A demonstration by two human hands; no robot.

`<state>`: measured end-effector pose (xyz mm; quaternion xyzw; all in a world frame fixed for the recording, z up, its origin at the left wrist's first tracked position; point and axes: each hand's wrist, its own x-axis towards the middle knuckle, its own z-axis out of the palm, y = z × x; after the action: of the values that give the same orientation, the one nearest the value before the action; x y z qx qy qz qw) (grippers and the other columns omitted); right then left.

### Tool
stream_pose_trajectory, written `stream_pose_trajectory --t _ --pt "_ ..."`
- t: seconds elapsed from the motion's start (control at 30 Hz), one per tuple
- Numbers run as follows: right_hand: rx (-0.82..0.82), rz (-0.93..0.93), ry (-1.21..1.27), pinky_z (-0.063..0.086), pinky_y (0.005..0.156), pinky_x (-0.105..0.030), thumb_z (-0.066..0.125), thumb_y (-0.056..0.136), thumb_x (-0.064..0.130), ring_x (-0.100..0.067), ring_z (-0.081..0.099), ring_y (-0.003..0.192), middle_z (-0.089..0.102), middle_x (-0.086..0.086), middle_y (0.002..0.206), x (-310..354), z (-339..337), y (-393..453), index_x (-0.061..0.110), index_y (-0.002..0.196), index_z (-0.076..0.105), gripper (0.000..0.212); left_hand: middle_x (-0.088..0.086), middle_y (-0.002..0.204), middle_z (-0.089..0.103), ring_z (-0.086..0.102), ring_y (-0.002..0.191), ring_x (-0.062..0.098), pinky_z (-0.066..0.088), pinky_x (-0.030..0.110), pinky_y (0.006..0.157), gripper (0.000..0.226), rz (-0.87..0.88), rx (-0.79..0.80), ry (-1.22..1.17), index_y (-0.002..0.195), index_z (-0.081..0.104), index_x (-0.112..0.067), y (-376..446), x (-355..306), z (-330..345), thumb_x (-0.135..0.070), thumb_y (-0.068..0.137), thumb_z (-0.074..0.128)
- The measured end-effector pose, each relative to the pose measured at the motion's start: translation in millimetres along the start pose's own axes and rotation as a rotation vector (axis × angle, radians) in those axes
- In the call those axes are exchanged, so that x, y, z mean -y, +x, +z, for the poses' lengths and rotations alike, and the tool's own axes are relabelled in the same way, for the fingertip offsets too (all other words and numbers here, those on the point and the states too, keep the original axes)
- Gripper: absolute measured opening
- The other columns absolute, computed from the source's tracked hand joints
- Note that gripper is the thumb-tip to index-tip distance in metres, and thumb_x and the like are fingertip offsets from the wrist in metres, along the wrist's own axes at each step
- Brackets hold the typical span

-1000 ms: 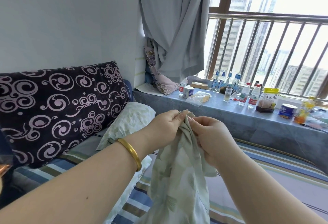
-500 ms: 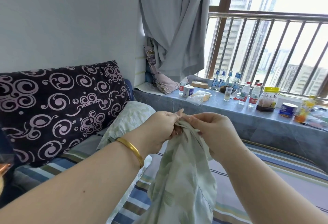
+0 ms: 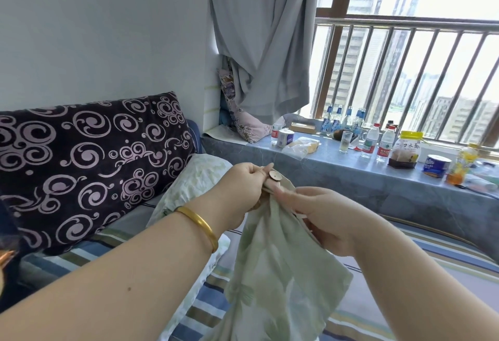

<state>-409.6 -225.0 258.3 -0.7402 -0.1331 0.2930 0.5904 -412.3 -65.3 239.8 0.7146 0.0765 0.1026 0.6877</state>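
A person works the fastening of a pale green leaf-print cover [image 3: 278,273], both hands raised around its single wooden button [image 3: 275,176]. The left hand [image 3: 240,192], a gold bangle [image 3: 199,223] on its wrist, sits directly left of the button and touches it, with thumb and forefinger pinching the beige tab the button is sewn to. The right hand [image 3: 326,219] lies below and to the right of the button, its fingers curled round a gathered fold of the cover, the fingertips reaching in to just beneath the button.

From the button the cover hangs almost straight down, its long axis running toward the bottom of the view, bunched at the top and spreading wider lower down. The button's face is turned up toward the camera. Whether it already sits through a buttonhole cannot be told.

The left hand is plainly the nearer of the two, so the fastening move likely rests with it, while the right hand appears placed to feed or tension the fabric from below.

A pillow [image 3: 197,178] in matching print lies to the left of the button and behind it; a window ledge [image 3: 351,176] crowded with bottles runs beyond the button.
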Motion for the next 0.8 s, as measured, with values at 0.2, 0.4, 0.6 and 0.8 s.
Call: stream_pose_trajectory --t 0.2,0.4,0.6,0.8 --pt "-0.113 -0.039 -0.006 0.047 0.080 -0.045 0.072 0.087 0.038 -0.031 0.050 0.083 0.060 -0.023 0.094 -4.6 -1.8 3.4 -0.006 0.106 0.067 0.049 0.002 0.069 0.042 0.034 0.057 0.015 0.031 0.024 0.049 0.028 -0.158 -0.075 0.021 0.085 0.054 -0.014 2.3 3.0 -7.3 -0.039 0.095 0.062" --pt "-0.251 -0.006 0.217 0.042 0.059 -0.028 0.064 0.096 0.021 -0.020 0.048 0.057 0.060 -0.014 0.074 -4.7 2.9 15.2 0.004 0.099 0.070 0.018 -0.002 0.054 0.052 0.047 0.045 0.011 0.039 0.020 0.046 0.043 -0.167 0.072 0.262 0.072 0.058 -0.012 -4.6 2.1 -3.1 -0.051 0.083 0.071" --pt "-0.286 -0.038 0.357 0.044 0.041 -0.011 0.059 0.096 0.006 -0.003 0.042 0.035 0.052 -0.005 0.059 -11.2 2.2 21.8 0.001 0.089 0.067 0.011 0.003 0.084 0.063 0.068 0.067 0.013 0.061 0.030 0.068 0.055 -0.065 0.102 0.411 0.083 0.055 -0.016 -13.6 1.8 -2.9 -0.068 0.073 0.070" --pt "-0.312 0.006 0.360 0.037 0.051 -0.024 0.066 0.093 0.015 -0.012 0.041 0.044 0.053 -0.001 0.050 -13.7 6.2 23.5 0.007 0.077 0.068 0.018 0.012 0.091 0.067 0.070 0.081 0.026 0.061 0.043 0.080 0.039 -0.005 0.077 0.441 0.078 0.053 -0.016 -16.6 8.6 -0.2 -0.052 0.091 0.062"
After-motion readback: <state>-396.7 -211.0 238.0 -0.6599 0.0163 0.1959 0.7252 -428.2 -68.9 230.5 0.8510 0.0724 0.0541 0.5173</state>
